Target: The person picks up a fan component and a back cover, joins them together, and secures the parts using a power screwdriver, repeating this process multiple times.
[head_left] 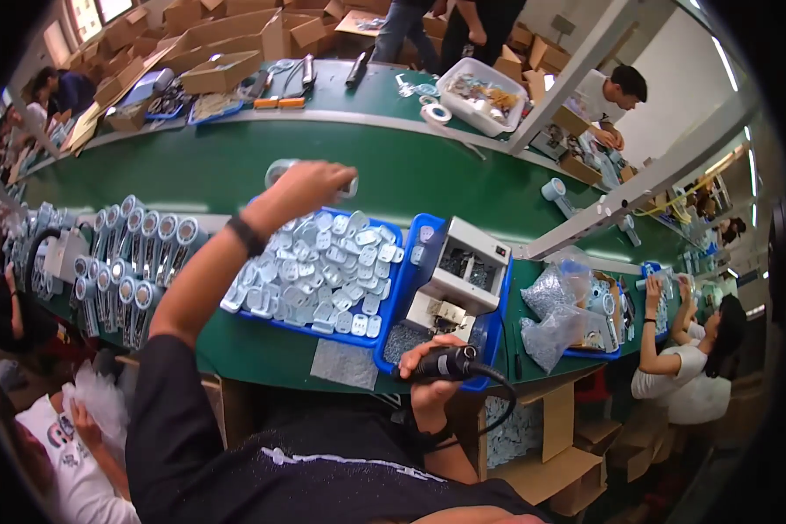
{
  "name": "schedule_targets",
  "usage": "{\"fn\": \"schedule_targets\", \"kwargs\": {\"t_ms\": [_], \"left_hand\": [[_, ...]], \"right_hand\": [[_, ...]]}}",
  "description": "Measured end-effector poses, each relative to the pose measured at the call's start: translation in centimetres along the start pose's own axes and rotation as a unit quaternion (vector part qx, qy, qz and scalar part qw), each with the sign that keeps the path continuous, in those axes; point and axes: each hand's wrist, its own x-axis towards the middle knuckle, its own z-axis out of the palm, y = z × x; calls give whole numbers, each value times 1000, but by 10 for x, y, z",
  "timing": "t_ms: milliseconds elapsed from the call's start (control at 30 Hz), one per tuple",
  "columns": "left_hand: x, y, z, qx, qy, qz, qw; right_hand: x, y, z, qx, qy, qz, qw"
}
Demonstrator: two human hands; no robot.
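Observation:
My left hand point(323, 183) reaches out over the green belt, its fingers curled on a pale blue handheld device point(279, 170) with a rounded end. Part of that device is hidden behind the hand and wrist. Close to my body, my right hand point(432, 375) is wrapped round a black electric screwdriver point(445, 362) with a thick cable. A blue tray point(306, 330) heaped with pale plastic covers lies below my left forearm. Beside it, a second blue tray point(395, 301) holds a boxy screw feeder point(472, 253) and loose screws.
Rows of round-headed handheld devices point(140, 236) stand at the left. Bagged parts point(555, 297) lie at the right, near a metal post point(611, 210). A white bin point(485, 92) sits across the belt. Co-workers point(690, 349) are at both sides.

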Motion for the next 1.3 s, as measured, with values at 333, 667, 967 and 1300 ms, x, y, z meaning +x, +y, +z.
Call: {"fn": "schedule_targets", "kwargs": {"t_ms": [333,667,967,1300], "left_hand": [[14,-96,84,157,-100,14,982],[-269,23,-37,50,404,-428,807],[-535,-2,-28,136,284,-622,716],[-517,14,-58,169,317,-553,752]], "right_hand": [[-34,74,12,-256,24,36,966],[128,117,110,-663,-42,13,748],[158,156,157,-771,-121,43,623],[148,165,157,-759,-139,42,635]]}}
